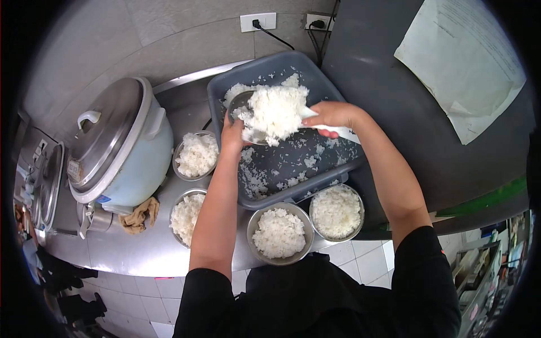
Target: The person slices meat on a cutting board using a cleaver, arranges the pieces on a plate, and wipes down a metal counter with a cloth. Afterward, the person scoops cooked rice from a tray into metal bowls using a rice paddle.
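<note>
My left hand (pixel 230 136) is closed on the side of a metal bowl (pixel 241 102), holding it over a grey plastic tub (pixel 332 84). In my right hand (pixel 332 116) is the handle of a white rice paddle (pixel 347 134). A big clump of white rice (pixel 276 111) covers the paddle's blade and most of the bowl, hiding the bowl's inside. Loose rice (pixel 255 180) is scattered on the tub's floor, with more heaped at its far left. Two rice-filled metal bowls, one in front (pixel 282 261) and one at right (pixel 339 239), stand by the tub's near edge.
Left of the tub are two more bowls of rice, one farther (pixel 193 178) and one nearer (pixel 176 239), partly behind my left forearm. A large lidded rice cooker (pixel 143 155) stands further left, near a brown cloth (pixel 139 216). Paper (pixel 462 67) lies on the dark surface at right.
</note>
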{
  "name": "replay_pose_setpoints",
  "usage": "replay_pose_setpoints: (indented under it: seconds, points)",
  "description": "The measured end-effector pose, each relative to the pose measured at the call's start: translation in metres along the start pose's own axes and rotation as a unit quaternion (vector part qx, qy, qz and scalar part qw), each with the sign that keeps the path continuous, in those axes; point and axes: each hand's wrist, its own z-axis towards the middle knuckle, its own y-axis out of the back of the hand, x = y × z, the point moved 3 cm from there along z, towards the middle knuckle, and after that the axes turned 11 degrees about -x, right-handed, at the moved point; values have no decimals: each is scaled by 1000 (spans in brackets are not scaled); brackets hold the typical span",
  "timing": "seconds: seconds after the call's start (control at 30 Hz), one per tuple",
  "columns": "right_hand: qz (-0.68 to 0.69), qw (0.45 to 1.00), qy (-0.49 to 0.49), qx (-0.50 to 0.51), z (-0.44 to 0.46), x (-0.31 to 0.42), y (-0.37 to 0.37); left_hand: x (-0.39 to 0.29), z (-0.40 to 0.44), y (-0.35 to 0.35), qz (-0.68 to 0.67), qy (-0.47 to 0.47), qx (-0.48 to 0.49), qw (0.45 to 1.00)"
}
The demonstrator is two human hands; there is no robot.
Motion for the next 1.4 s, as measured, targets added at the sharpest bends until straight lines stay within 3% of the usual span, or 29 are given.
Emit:
replay_pose_setpoints:
  seconds: [0.1,0.17,0.2,0.23,0.3,0.5,0.77,0.9,1.1,1.17,1.23,1.3,1.33,1.4]
  points:
    - [-5,998,-20,-66,16,-1,-2,-1,-5,-9,10,36,7,999]
    - [-80,978,-24,-191,27,-2,-13,-1,-6,-13,9,56,46,997]
    - [-247,922,31,-295,19,11,-27,-3,-7,-14,10,56,47,997]
    - [-280,927,-32,-247,13,15,-39,-4,-7,-14,14,86,48,995]
    - [-345,899,10,-270,16,13,-72,-4,-8,-17,19,114,51,992]
    - [-303,896,2,-324,-20,17,-67,-4,-6,-16,15,96,27,995]
    - [-381,889,102,-232,-48,7,-107,1,-1,-14,13,86,36,996]
    - [-363,906,92,-198,-57,4,-87,2,-4,-15,26,52,22,998]
    - [-227,919,110,-304,-88,2,-53,-4,-10,-17,38,12,-12,999]
    - [-312,928,70,-192,-87,2,-68,-7,-12,-18,60,-4,-12,998]
    - [-313,931,71,-176,-90,3,-72,-1,-4,-17,81,-21,-15,996]
    - [-339,931,54,-121,-98,5,-68,10,17,-10,251,-283,-89,921]
    - [-363,928,7,-85,-102,9,-67,14,19,-6,254,-281,-95,921]
    - [-361,927,22,-98,-98,-1,-64,2,10,-10,197,-145,-107,964]
